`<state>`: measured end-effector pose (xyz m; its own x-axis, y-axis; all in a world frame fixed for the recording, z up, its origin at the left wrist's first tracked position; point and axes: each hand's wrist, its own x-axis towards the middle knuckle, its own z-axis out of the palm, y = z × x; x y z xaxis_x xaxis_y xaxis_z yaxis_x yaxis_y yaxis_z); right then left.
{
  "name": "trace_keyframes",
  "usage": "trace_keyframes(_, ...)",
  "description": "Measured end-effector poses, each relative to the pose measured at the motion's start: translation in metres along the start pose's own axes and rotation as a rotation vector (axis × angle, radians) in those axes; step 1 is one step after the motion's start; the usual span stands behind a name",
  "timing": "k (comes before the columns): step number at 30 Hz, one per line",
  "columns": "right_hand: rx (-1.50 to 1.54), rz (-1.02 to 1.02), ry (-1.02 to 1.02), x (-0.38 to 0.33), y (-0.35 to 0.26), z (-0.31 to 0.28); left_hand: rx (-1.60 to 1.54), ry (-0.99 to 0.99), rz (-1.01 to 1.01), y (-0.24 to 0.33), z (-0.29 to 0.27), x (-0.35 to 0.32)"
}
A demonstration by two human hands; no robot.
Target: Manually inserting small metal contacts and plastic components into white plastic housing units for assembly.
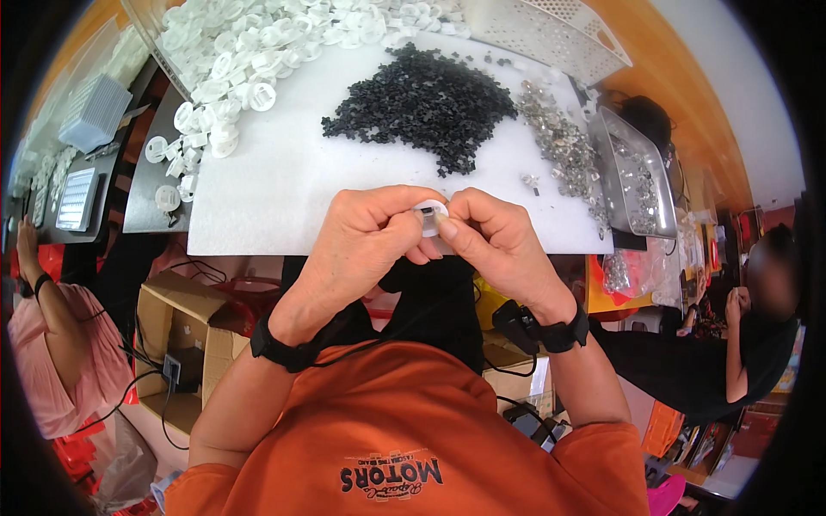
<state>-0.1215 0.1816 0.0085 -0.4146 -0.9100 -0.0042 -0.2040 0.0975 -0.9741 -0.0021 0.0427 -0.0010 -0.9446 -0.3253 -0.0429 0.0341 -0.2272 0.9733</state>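
Between my two hands, just above the table's near edge, is a small round white plastic part (pixel 428 207) with a dark piece in its middle. My left hand (pixel 366 230) pinches its left side between thumb and forefinger. On the other side, the thumb and forefinger of my right hand (pixel 497 236) press against it. Beyond my hands a heap of small black plastic pieces (pixel 422 103) lies on the white work surface (pixel 267 193). To the right of that heap, small shiny metal pieces (pixel 559 142) are strewn. Many similar white round parts (pixel 258 43) pile up at the far left.
A clear plastic bin (pixel 632 172) with metal bits stands at the right edge, and a white perforated basket (pixel 551 39) at the back. Below on the left is an open cardboard box (pixel 176 344). One person sits at the left, another at the right.
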Motion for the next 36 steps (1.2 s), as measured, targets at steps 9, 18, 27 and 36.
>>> trace_keyframes(9, -0.007, -0.018, -0.023, -0.001, 0.004, 0.0, 0.02, 0.023, 0.013, -0.001, 0.002, -0.001)
trace_keyframes(18, -0.031, -0.075, 0.01, -0.003, 0.005, 0.004, 0.074, 0.019, 0.009, -0.002, 0.007, -0.003)
trace_keyframes(27, 0.082, 0.057, -0.042, -0.002, -0.002, -0.004, -0.062, -0.039, 0.017, 0.002, -0.001, -0.005)
trace_keyframes(36, 0.078, 0.016, -0.018, -0.001, 0.003, 0.001, 0.005, -0.018, -0.002, -0.002, 0.0, -0.003)
